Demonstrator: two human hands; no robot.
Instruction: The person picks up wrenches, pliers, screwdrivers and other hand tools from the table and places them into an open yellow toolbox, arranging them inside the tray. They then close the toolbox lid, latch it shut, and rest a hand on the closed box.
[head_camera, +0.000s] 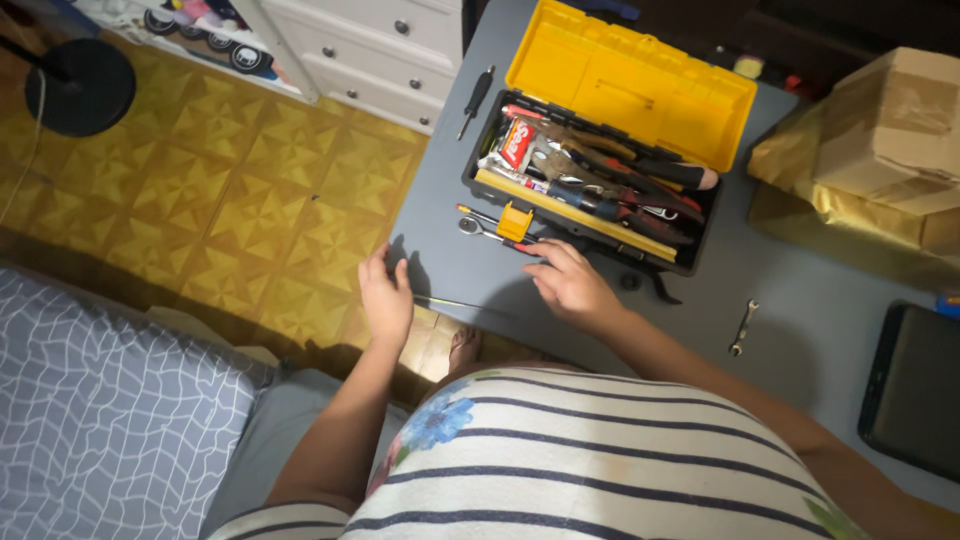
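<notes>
Fingers of right hand (570, 285) loose, spread near ratchet wrench (490, 232); left hand (386, 297) curled over table edge (440, 180).

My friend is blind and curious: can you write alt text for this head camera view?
Seen from above, a person's right hand rests at the front of an open yellow and black toolbox full of tools on a grey table. The left hand grips the table's corner beside a thin metal rod. A small wrench lies nearby.

Red-and-white packet (516, 141) in the toolbox (690, 262), brown cardboard box (893, 125) far right, dark tablet screen (915, 390) below
</notes>
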